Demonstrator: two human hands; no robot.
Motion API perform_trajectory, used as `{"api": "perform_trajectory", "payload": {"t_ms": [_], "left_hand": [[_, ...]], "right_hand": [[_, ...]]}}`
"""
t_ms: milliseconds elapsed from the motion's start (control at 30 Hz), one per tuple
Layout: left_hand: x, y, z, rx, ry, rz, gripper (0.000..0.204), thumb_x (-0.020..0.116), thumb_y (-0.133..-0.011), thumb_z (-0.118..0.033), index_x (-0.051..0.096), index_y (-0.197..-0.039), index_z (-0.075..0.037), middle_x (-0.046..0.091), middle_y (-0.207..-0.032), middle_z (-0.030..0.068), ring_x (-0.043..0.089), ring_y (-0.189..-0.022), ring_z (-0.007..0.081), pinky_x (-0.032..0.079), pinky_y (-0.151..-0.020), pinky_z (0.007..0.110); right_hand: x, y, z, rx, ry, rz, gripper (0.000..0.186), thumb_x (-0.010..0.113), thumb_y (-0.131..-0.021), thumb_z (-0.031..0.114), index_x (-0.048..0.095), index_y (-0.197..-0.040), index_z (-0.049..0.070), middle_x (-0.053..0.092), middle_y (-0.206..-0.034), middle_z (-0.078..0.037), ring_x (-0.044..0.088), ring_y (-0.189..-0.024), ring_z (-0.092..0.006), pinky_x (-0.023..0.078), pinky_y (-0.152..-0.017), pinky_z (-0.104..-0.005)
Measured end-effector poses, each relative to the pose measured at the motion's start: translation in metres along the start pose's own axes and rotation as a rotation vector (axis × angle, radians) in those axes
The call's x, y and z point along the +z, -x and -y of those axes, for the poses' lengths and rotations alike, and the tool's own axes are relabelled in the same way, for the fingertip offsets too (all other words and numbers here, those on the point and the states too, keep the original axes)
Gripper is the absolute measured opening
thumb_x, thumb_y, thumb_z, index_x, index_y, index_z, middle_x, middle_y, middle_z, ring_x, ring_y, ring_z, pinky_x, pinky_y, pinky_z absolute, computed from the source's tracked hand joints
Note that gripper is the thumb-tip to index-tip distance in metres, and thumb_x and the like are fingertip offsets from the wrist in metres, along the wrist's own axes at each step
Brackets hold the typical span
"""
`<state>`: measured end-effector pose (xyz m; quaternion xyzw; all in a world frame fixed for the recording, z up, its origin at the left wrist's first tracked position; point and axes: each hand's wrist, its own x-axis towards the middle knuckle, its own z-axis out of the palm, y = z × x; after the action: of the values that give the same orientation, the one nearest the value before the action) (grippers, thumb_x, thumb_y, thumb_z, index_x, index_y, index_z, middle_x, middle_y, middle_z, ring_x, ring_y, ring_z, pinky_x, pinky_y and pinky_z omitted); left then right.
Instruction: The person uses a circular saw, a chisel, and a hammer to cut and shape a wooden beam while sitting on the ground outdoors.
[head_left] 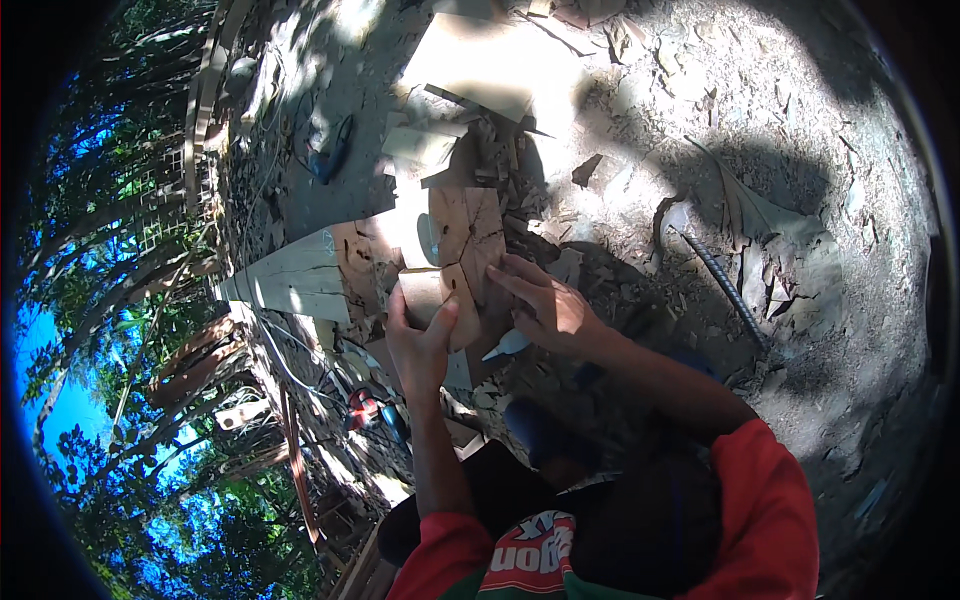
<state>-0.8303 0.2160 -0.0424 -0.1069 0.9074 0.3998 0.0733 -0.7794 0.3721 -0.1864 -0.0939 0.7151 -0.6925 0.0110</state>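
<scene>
My left hand [420,340] grips a small pale wooden piece [432,295], thumb across its face, over a cracked light-brown wooden board [472,220]. My right hand [540,305] has its fingers apart, index fingertip resting on the board's right part, beside a crack. A long, pale tapered plank [280,275] lies to the left, with another wooden piece [365,260] between it and my left hand. A white nozzled bottle [508,343], probably of glue, lies just below my right hand, partly hidden.
Wood sheets [480,65] and offcuts lie ahead on the dirt ground [830,300], among dry leaves. A dark blue tool [325,160] is at upper left, a red-and-black tool [365,408] at lower left, a ribbed metal rod [720,280] at right. Trees fill the far left.
</scene>
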Motion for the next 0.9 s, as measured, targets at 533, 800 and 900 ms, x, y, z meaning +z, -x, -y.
{"api": "perform_trajectory", "payload": {"t_ms": [533,800,900], "left_hand": [[-0.017,-0.011,-0.011,-0.016,0.135,0.235,0.056,0.068,-0.093,-0.033,0.052,-0.134,0.002,0.066,-0.116,0.0125,0.062,-0.105,0.0169,0.050,-0.091,0.032],[-0.046,-0.031,0.000,-0.106,0.136,0.332,0.045,0.068,-0.092,-0.039,0.069,-0.118,-0.001,0.073,-0.098,0.0090,0.066,-0.091,0.0122,0.051,-0.080,0.029],[-0.049,-0.033,0.000,-0.058,0.064,0.308,0.048,0.068,-0.092,-0.040,0.068,-0.119,0.000,0.072,-0.098,0.0072,0.065,-0.089,0.0123,0.051,-0.079,0.028]], "right_hand": [[-0.038,-0.051,0.059,0.309,-0.126,0.089,0.046,0.060,-0.096,0.042,0.070,-0.108,-0.002,0.071,-0.087,-0.014,0.067,-0.084,-0.0214,0.052,-0.079,-0.0331],[-0.011,-0.089,0.102,0.504,0.166,0.399,0.054,0.068,-0.085,0.057,0.076,-0.095,0.004,0.072,-0.074,-0.011,0.069,-0.069,-0.0179,0.053,-0.065,-0.0336],[-0.006,-0.087,0.113,0.564,0.167,0.315,0.047,0.070,-0.085,0.050,0.077,-0.096,0.004,0.071,-0.068,-0.009,0.066,-0.060,-0.0111,0.051,-0.056,-0.0293]]}}
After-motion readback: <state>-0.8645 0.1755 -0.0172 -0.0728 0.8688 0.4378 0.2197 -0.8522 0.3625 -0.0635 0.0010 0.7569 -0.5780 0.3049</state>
